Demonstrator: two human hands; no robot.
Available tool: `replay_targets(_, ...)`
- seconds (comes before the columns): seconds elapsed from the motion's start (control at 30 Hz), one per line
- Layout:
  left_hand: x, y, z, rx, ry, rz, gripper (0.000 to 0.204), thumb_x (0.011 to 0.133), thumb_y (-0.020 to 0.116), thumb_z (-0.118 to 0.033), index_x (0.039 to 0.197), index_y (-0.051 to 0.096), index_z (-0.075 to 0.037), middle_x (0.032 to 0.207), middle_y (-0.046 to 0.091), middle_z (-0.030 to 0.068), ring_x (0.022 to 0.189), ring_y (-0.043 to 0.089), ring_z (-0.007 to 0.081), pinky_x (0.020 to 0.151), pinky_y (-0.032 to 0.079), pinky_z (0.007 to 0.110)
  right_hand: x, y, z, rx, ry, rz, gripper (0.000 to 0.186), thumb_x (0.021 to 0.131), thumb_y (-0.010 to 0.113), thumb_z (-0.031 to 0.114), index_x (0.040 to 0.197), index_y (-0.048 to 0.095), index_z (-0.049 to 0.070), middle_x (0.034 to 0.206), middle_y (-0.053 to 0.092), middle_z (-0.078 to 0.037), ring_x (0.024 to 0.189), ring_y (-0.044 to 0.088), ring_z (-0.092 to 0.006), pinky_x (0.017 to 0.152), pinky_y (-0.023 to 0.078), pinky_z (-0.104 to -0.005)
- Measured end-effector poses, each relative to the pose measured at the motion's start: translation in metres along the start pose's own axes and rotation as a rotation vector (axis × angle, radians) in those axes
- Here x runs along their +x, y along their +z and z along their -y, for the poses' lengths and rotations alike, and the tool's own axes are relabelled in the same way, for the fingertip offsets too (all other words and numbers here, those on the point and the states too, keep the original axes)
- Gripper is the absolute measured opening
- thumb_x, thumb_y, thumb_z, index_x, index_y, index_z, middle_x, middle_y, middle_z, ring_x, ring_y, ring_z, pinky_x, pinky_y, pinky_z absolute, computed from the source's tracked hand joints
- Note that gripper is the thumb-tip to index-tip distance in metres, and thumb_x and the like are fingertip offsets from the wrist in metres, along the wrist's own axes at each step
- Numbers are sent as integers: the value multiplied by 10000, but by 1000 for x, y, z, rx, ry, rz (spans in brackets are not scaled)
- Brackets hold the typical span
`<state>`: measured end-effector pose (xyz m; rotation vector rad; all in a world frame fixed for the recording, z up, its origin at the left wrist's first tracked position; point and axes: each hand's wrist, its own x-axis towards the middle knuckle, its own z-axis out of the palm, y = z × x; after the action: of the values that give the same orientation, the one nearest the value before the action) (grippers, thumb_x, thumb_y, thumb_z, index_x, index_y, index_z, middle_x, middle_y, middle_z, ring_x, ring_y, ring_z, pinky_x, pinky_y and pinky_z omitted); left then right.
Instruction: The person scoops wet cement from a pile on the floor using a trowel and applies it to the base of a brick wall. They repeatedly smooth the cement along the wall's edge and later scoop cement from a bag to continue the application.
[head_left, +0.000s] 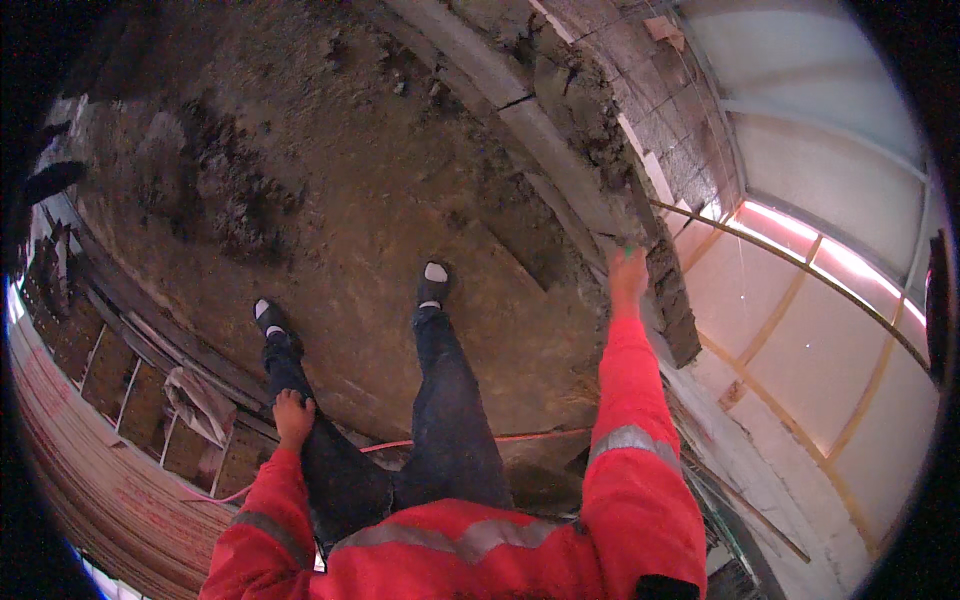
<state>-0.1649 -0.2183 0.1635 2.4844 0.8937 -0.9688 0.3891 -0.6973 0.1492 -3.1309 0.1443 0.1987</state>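
Note:
My right hand (628,278) reaches out to the right, its fingers closed at the edge of a long grey curb-like strip (550,140). A small green bit shows at its fingertips; what the hand holds is too small to make out. Rough wet-looking mortar (676,308) clings beside that hand. My left hand (293,418) lies on my left leg near the knee, holding nothing, its fingers loosely apart. Both my sleeves are red with grey reflective bands.
Brown muddy ground (370,190) spreads under my feet, with darker lumps at the left. A pink hose (540,436) crosses behind my legs. Stacked boards (110,470) and a crumpled cloth (200,402) are at the lower left. Pale panels with wooden strips (785,330) stand at right.

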Motion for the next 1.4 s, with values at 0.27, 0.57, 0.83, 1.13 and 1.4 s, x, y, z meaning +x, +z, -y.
replay_targets(0.27, -2, 3, 39, -66, -84, 81, 311, 772, 616, -261, 953, 592, -9, 1107, 542, 162, 1061, 504, 338, 851, 429, 451, -17, -46, 58, -44, -62, -39, 416, 840, 565, 252, 1068, 555, -95, 1027, 593, -306, 945, 586, -421, 819, 474, -452)
replay_targets(0.57, -4, -10, 76, -256, -29, -150, 238, 762, 638, -228, 872, 560, -32, 1066, 540, 159, 979, 521, 351, 800, 427, 463, 173, -130, 253, -656, -518, 512, 268, 733, 562, 193, 905, 686, 29, 968, 631, -241, 909, 629, -381, 787, 493, -454)
replay_targets(0.83, -3, -23, 90, -282, -21, -201, 243, 760, 643, -224, 868, 552, -26, 1066, 536, 156, 982, 513, 352, 801, 418, 455, 141, -143, 358, -794, -679, 436, 332, 770, 542, 263, 892, 679, -14, 1019, 611, -271, 1009, 588, -397, 851, 468, -442)
replay_targets(1.13, 2, -25, 79, -255, -37, -120, 270, 763, 637, -231, 909, 558, -17, 1083, 533, 154, 1006, 507, 349, 811, 417, 449, 35, -91, 249, 50, -357, -47, 445, 863, 513, 361, 1013, 579, -53, 977, 602, -297, 901, 592, -434, 794, 457, -473)
replay_targets(1.4, -5, -27, 83, -285, -108, 6, 303, 748, 649, -240, 935, 576, -13, 1111, 529, 160, 1036, 498, 351, 842, 419, 440, -4, -31, 265, 379, -31, 377, 473, 898, 515, 414, 1029, 582, -36, 942, 625, -254, 856, 594, -413, 753, 455, -455)
